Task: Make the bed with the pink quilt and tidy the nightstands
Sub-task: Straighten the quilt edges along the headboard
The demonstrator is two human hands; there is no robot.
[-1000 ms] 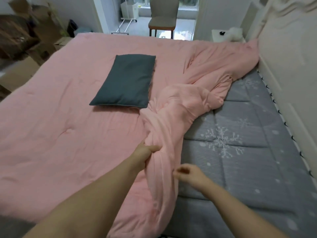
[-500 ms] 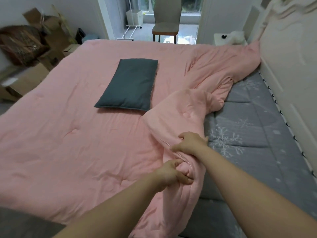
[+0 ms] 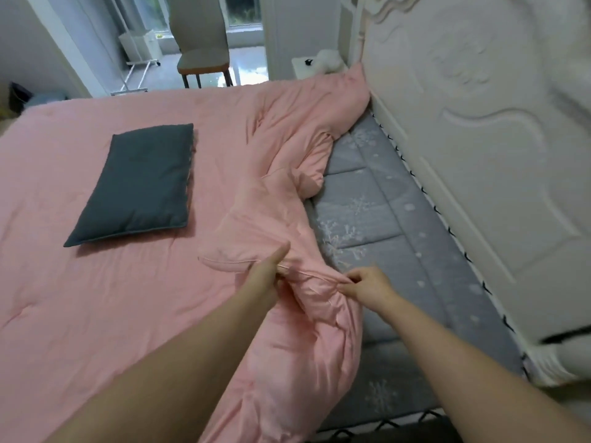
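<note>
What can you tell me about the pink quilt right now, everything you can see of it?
The pink quilt is soft, stitched fabric, lying flat over most of the bed with a dark grey pillow on it. Its edge toward the headboard is bunched into a ridge, baring the grey mattress. The left hand and right hand grip its piped edge.

right hand (image 3: 367, 284) | moved off left hand (image 3: 267, 278) | along quilt (image 3: 307, 292) edge

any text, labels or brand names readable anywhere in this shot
None can be read. The pink quilt, grey pillow, mattress with its snowflake print and the carved headboard carry no words. The small items on the far nightstand are too blurred to tell.
</note>
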